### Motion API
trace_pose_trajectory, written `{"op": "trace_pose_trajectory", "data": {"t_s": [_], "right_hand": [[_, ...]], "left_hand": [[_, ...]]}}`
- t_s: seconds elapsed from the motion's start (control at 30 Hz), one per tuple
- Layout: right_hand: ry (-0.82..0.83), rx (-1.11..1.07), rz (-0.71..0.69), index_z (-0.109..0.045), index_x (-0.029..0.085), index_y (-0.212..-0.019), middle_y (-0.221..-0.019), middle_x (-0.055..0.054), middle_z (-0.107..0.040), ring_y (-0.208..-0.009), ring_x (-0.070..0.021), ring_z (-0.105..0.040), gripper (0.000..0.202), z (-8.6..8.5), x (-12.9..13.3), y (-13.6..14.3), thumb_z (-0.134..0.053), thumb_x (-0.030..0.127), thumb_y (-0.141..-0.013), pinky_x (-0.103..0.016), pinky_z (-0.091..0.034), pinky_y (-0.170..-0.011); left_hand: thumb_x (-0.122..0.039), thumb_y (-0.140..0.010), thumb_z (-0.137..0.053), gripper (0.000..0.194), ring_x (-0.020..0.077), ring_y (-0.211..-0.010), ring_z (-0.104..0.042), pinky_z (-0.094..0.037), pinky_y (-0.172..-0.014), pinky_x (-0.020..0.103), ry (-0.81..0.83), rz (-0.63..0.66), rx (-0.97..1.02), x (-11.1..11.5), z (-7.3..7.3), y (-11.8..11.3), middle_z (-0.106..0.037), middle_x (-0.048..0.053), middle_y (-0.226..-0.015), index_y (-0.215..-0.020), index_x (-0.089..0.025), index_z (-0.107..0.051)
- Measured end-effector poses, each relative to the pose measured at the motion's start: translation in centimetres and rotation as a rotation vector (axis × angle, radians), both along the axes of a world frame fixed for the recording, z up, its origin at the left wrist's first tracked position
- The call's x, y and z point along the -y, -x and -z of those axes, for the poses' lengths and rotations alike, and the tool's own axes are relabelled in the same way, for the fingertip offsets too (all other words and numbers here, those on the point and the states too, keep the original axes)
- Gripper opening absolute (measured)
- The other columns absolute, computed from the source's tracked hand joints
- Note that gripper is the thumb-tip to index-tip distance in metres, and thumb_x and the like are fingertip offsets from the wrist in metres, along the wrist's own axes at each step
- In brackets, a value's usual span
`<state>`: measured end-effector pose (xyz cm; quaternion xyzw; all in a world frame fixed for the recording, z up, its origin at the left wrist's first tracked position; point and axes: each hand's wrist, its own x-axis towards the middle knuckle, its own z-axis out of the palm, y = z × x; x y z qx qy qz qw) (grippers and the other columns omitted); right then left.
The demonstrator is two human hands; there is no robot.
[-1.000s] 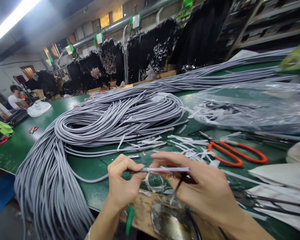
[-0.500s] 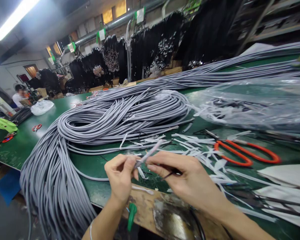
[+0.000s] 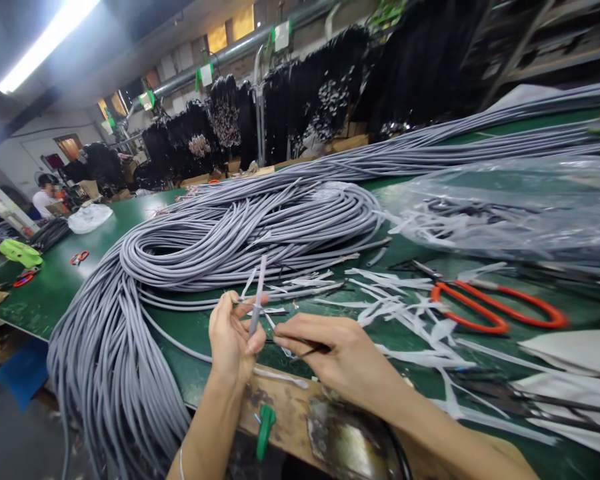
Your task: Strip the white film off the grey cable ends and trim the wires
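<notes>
My left hand (image 3: 233, 340) pinches a short grey cable piece (image 3: 258, 293) that stands nearly upright between thumb and fingers. My right hand (image 3: 340, 357) is just to its right, fingers closed on thin dark wires (image 3: 307, 348) that run toward the cable's lower end. Both hands hover over the near edge of the green table (image 3: 180, 330). A large coil of grey cable (image 3: 240, 233) lies right behind the hands. White strips of cut sheath (image 3: 395, 310) are scattered to the right.
Orange-handled scissors (image 3: 495, 307) lie right of the hands, and a clear plastic bag (image 3: 520, 207) lies behind them. A green-handled tool (image 3: 265, 427) hangs at the worn table edge. Smaller red scissors (image 3: 80, 257) lie far left. A person (image 3: 45, 193) sits far back left. Black cable bundles (image 3: 330, 93) hang behind.
The grey cable piece swung from lying level between both hands to standing upright in my left hand. My right hand let go of the sheath and now grips the thin wires.
</notes>
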<state>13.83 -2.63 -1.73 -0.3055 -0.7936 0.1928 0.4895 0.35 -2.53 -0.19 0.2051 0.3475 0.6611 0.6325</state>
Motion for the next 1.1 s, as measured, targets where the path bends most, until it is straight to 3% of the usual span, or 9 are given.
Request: {"op": "trace_pose_trajectory", "data": {"t_s": [0.2,0.33,0.5,0.63,0.7,0.8,0.87,0.93,1.1], "right_hand": [[0.089,-0.085,0.326,-0.071,0.021,-0.071,-0.071,-0.004,-0.071,-0.054,-0.014,-0.062,0.017,-1.4,-0.6,-2.4,-0.055,0.025,-0.075,-0.022,-0.045,-0.046],[0.14,-0.176,0.242,-0.069,0.021,-0.069,-0.058,0.0,-0.064,-0.042,-0.0105,-0.052,0.024,-3.1,0.3,-2.5,-0.057,0.038,-0.08,-0.021,-0.038,-0.038],[0.081,-0.086,0.249,-0.061,0.02,-0.055,-0.046,0.001,-0.055,-0.039,-0.0093,-0.046,0.043,-2.8,0.8,-1.6,-0.051,0.047,-0.087,-0.022,-0.034,-0.039],[0.245,-0.196,0.333,-0.062,0.02,-0.054,-0.039,0.002,-0.046,-0.033,-0.0083,-0.035,0.055,-2.6,0.5,-2.2,-0.049,0.068,-0.078,-0.023,-0.024,-0.032],[0.35,-0.269,0.287,-0.062,0.019,-0.053,-0.039,0.003,-0.042,-0.034,-0.0077,-0.032,0.058,-2.7,0.3,-2.4,-0.052,0.073,-0.072,-0.023,-0.022,-0.031],[0.507,-0.358,0.14,-0.062,0.017,-0.057,-0.042,0.002,-0.044,-0.036,-0.0071,-0.033,0.057,-2.8,0.2,-2.2,-0.057,0.073,-0.067,-0.022,-0.022,-0.032],[0.571,-0.403,0.077,-0.06,0.016,-0.058,-0.044,0.002,-0.046,-0.037,-0.007,-0.035,0.056,-2.8,0.3,-1.9,-0.059,0.071,-0.067,-0.021,-0.024,-0.033],[0.557,-0.425,0.041,-0.058,0.017,-0.059,-0.047,0.002,-0.049,-0.04,-0.0077,-0.039,0.052,-2.9,0.3,-1.7,-0.062,0.068,-0.067,-0.021,-0.03,-0.036],[0.421,-0.487,0.107,-0.064,0.018,-0.072,-0.053,0.002,-0.053,-0.043,-0.0088,-0.043,0.04,-3.5,0.3,-2.7,-0.063,0.058,-0.072,-0.021,-0.033,-0.037]], "left_hand": [[-0.05,-0.067,-0.07,0.047,0.0064,-0.02,-0.041,-0.023,-0.022,0.011,-0.087,0.096,-0.196,0.2,0.7,-0.6,-0.065,-0.002,-0.054,-0.067,-0.02,-0.035],[-0.055,-0.065,-0.068,0.045,0.0129,-0.031,-0.055,-0.038,-0.028,0.018,-0.08,0.305,-0.383,0.5,1.4,-1.5,-0.063,-0.001,-0.053,-0.067,-0.018,-0.043],[-0.03,-0.069,-0.067,0.029,0.0098,-0.052,-0.056,-0.046,-0.054,0.02,-0.115,-0.038,-0.314,-0.2,1.0,-0.9,-0.055,-0.002,-0.052,-0.054,-0.015,-0.047],[-0.017,-0.073,-0.061,0.037,0.0057,-0.045,-0.043,-0.038,-0.051,0.018,-0.135,-0.265,0.03,-1.3,0.0,1.9,-0.032,-0.009,-0.045,-0.049,-0.018,-0.033],[-0.023,-0.075,-0.064,0.034,0.0059,-0.048,-0.045,-0.039,-0.054,0.017,-0.192,-0.329,0.068,-1.4,-0.2,2.4,-0.035,-0.009,-0.049,-0.054,-0.017,-0.038],[-0.032,-0.057,-0.083,0.031,0.0132,-0.074,-0.06,-0.047,-0.066,0.021,-0.317,-0.125,-0.163,-0.8,-0.3,1.2,-0.062,0.001,-0.075,-0.074,-0.016,-0.063],[-0.02,-0.043,-0.089,0.055,0.0191,-0.094,-0.062,-0.049,-0.08,0.025,-0.408,0.103,-0.368,-0.2,-0.5,-0.3,-0.067,0.006,-0.099,-0.094,-0.018,-0.07],[-0.011,-0.045,-0.087,0.063,0.0211,-0.099,-0.062,-0.05,-0.084,0.027,-0.449,0.289,-0.507,0.3,-0.9,-1.6,-0.068,0.007,-0.108,-0.105,-0.021,-0.07],[-0.029,-0.064,-0.078,0.023,0.0087,-0.047,-0.052,-0.042,-0.044,0.019,-0.397,0.302,-0.615,0.1,-2.2,-2.4,-0.069,0.005,-0.065,-0.083,-0.016,-0.078]]}}
